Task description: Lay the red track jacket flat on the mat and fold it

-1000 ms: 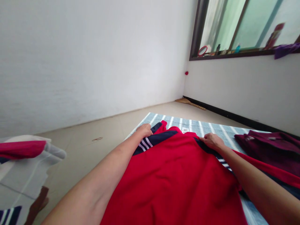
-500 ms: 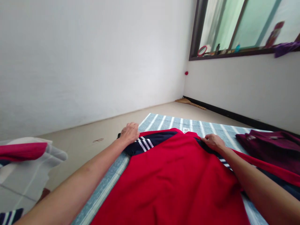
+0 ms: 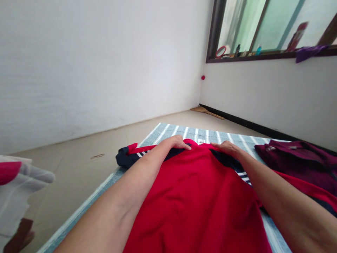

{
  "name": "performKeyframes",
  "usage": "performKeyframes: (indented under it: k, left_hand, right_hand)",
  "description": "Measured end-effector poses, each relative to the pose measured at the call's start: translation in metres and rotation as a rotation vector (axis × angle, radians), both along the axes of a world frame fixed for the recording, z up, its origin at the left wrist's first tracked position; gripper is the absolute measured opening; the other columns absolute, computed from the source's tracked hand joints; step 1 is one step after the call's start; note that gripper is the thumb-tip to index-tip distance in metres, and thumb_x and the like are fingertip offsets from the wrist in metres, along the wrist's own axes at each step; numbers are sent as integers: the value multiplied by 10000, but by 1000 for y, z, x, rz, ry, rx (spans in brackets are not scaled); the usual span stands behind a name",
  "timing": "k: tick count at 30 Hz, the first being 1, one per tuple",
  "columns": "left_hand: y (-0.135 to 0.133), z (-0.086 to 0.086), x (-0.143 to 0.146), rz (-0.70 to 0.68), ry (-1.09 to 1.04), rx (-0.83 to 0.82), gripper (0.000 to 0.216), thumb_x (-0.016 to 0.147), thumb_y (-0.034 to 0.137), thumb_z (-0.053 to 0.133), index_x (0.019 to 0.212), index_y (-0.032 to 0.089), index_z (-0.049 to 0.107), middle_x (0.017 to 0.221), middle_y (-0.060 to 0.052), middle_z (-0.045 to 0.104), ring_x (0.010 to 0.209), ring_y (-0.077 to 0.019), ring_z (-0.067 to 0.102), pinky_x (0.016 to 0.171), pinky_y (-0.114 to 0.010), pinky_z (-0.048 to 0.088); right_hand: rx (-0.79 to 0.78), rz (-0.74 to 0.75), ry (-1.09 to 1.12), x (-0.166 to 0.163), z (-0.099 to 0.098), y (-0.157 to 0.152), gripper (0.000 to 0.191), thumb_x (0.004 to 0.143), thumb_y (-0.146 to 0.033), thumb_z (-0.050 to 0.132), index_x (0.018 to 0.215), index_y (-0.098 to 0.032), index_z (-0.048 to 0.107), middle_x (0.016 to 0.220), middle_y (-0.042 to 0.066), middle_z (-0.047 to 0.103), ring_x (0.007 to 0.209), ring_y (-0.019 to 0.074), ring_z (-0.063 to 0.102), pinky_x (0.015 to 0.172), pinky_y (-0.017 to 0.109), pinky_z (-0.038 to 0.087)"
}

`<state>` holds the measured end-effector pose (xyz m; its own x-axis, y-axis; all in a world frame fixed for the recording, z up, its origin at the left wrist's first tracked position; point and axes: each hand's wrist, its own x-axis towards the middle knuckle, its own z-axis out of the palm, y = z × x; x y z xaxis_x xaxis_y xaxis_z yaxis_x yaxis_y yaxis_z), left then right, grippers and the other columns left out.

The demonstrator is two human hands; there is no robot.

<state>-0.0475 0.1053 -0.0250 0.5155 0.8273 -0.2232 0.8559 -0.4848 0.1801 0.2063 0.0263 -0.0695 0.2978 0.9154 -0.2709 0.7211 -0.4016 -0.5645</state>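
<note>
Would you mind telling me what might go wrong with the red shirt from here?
The navy sleeve hangs past the striped mat edge onto the bare floor and may pick up dirt. The right sleeve runs toward the maroon garment and could tangle. The left hand and right hand press flat near the collar; wrinkles may set.

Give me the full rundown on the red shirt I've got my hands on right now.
The red shirt is a knit-looking sports top with navy shoulder panels bearing white stripes. It lies spread flat on the striped blue mat, collar end away from the camera. One navy-ended sleeve sticks out left past the mat's edge. The left hand and right hand rest palm-down near the collar, fingers flat. Its right side runs beside a maroon garment; whether they touch is unclear.
</note>
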Motion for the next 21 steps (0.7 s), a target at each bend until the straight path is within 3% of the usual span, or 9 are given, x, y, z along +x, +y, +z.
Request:
performKeyframes:
  k: [3,6,11,15,18,21]
  left_hand:
    - [1,5,6,-59,-19,-12,229,584,269,715,776,145,720,659,-15,670,657,-198,621,564,-232,439]
    - [-1,5,5,-121,-79,-3,204,599,150,631,780,170,722,605,35,638,644,-170,607,569,-208,432]
    - [-4,4,-5,-196,-216,73,315,677,139,520,917,179,721,796,55,699,777,-163,623,697,-193,453]
    - [0,3,-11,-189,-233,173,315,739,167,505,983,203,701,921,27,711,914,-191,622,796,-216,439]
    - [0,-6,-12,-165,-188,241,277,798,209,510,1015,243,678,998,-4,698,1016,-213,600,859,-248,417]
    - [-4,-20,-13,-121,-114,266,284,833,298,535,1094,248,636,1025,-41,687,1028,-248,598,871,-296,418]
  right_hand:
    - [1,46,30,-5,-1,2,457,692,-585,662,612,-138,613,567,40,591,515,135,534,459,239,375]
    - [51,102,44,-7,-2,-2,344,732,-476,664,631,-151,615,538,-7,565,486,102,496,441,212,352]
    - [205,147,-97,-6,5,-4,344,811,-484,572,726,-156,634,591,-16,578,548,106,513,486,207,356]
    - [294,162,-326,-8,12,4,349,844,-487,526,798,-174,672,751,38,654,759,178,585,602,237,377]
    - [290,168,-478,-13,8,5,374,880,-497,471,953,-189,670,947,96,677,914,242,596,683,276,390]
    - [231,182,-577,-18,-6,0,410,910,-508,418,1063,-197,637,997,122,676,940,267,610,709,302,402]
